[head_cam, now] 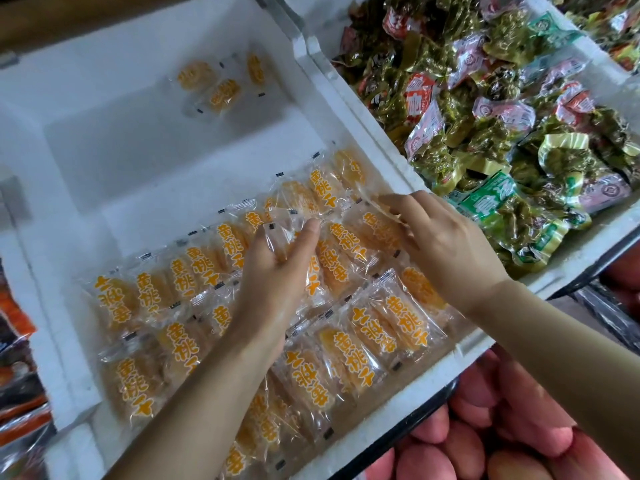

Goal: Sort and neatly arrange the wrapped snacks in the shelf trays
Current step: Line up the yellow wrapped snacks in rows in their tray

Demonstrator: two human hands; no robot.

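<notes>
The white foam tray (156, 150) took most of the head view, and every place below is given against it. In its near half lay the clear plastic packets (349, 344) with orange printed characters and yellow fruit slices inside, set in overlapping rows that ran from the near left corner towards the right wall. The far half showed the white floor, with three loose packets (214, 81) of the same kind near the far wall, well apart from the rows.

The left hand (277, 278) was above the middle of the rows, its fingers curled round a single packet (275, 237), with the thumb (310, 228) pressing on the wrapper from the right. The right hand (446, 244) was near the right wall of the tray, back upward, fingers bent down, and its fingertips (398, 204) pinched the edge of a second packet (379, 204) (the wrapper there was crumpled, so I cannot tell how much of it was lifted). The two hands were near each other but not touching.

Beyond the right wall of the tray stood another white foam tray (595, 244), heaped with green, pink and red vacuum-sealed packs (485, 133). Below the near edge of the first tray were pink rounded things (502, 427), too blurred to name. Left of the tray, orange and red packs (14, 317) showed at the border of the view.
</notes>
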